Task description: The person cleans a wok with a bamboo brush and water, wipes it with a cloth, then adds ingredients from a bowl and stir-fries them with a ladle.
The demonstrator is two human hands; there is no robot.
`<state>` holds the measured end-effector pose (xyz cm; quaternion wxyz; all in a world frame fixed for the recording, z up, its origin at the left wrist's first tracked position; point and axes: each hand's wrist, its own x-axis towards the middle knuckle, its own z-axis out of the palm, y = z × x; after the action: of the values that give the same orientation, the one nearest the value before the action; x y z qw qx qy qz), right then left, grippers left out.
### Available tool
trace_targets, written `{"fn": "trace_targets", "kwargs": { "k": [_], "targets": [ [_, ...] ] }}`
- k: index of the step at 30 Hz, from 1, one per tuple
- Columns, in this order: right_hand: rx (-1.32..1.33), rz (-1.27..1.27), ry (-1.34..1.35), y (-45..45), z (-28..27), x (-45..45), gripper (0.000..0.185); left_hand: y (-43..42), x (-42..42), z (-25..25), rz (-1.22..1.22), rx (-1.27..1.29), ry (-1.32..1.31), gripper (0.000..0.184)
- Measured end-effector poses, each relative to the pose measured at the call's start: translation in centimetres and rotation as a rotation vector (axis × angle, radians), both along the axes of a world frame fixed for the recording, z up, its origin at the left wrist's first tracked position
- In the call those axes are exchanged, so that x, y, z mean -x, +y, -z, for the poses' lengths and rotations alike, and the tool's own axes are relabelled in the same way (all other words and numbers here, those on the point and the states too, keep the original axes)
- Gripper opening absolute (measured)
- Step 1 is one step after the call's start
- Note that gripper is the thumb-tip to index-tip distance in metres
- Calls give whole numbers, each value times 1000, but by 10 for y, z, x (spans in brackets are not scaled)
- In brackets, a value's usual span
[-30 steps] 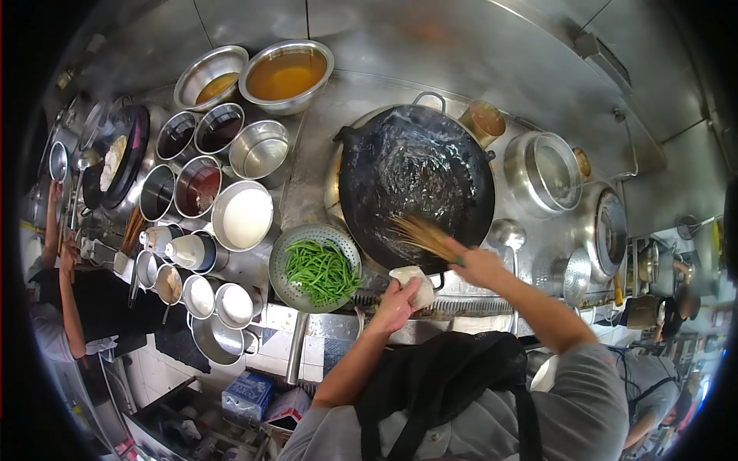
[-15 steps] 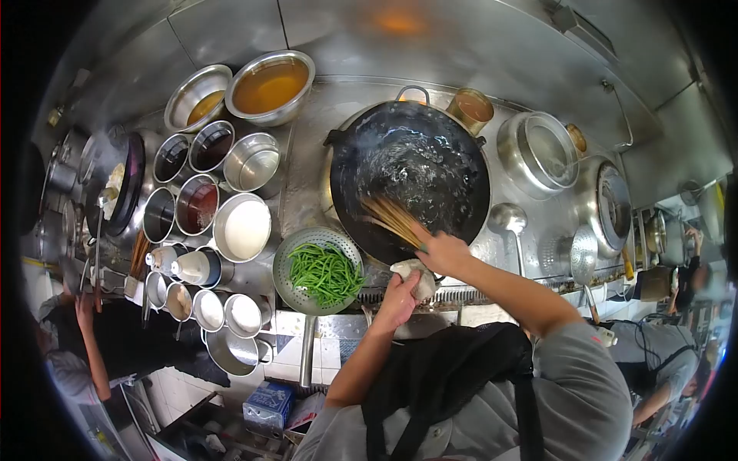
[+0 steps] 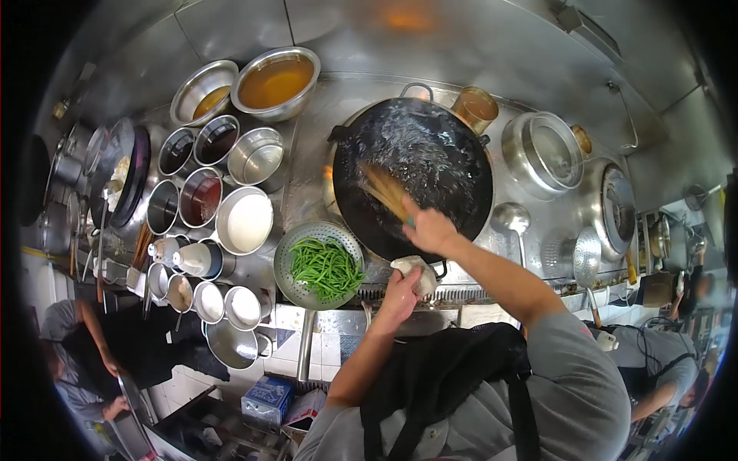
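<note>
"Scrubbing out the wok point(image 3: 470, 196) — is that the step we are seeing?"

"It is appearing so: the right hand point(image 3: 432, 229) is gripping a bamboo brush point(image 3: 388, 192), its fingers clamping the handle end, and the bristles are blurring over the wet black interior."

"What is the left hand point(image 3: 401, 293) doing?"

"Its fingers are clamping a folded white cloth point(image 3: 413, 270) at the wok's near edge, beside the loop handle point(image 3: 441, 269); whether they are also pinching metal through the cloth, we cannot tell."

"Where is the wok sitting?"

"It is sitting on the steel range point(image 3: 306, 196), with water point(image 3: 407, 150) glistening inside; green beans point(image 3: 324, 269) are lying in a perforated strainer point(image 3: 282, 265) just to its left."

"And what is the next move calling for?"

"Probably a firm brush grip and a steady rim — loose water and presumably hot metal are making the cloth useful"
</note>
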<state>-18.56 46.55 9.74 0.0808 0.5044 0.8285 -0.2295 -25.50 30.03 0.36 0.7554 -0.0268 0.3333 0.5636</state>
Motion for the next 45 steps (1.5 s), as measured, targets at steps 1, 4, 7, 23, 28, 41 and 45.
{"fn": "trace_targets", "kwargs": {
  "k": [1, 4, 7, 23, 28, 41, 45],
  "targets": [
    [24, -41, 19, -18, -7, -13, 70, 1, 0, -1, -17, -11, 7, 33],
    [118, -182, -236, -40, -36, -76, 74, 1, 0, 1, -34, -26, -1, 31],
    [45, -115, -612, 2, -33, -140, 78, -1, 0, -3, -39, -13, 1, 37],
    [278, -276, -58, -17, -39, -87, 75, -1, -5, -4, -61, 23, 69, 32],
    [-131, 42, -522, 59, -35, -163, 70, 0, -5, -8, -102, 9, 89, 31],
    [281, -171, 363, -9, 5, -62, 79, -4, -7, -15, -39, 15, 161, 38],
    [433, -272, -88, -4, -76, -143, 78, -9, -1, -21, 57, 32, 120, 39]
  ]
}}
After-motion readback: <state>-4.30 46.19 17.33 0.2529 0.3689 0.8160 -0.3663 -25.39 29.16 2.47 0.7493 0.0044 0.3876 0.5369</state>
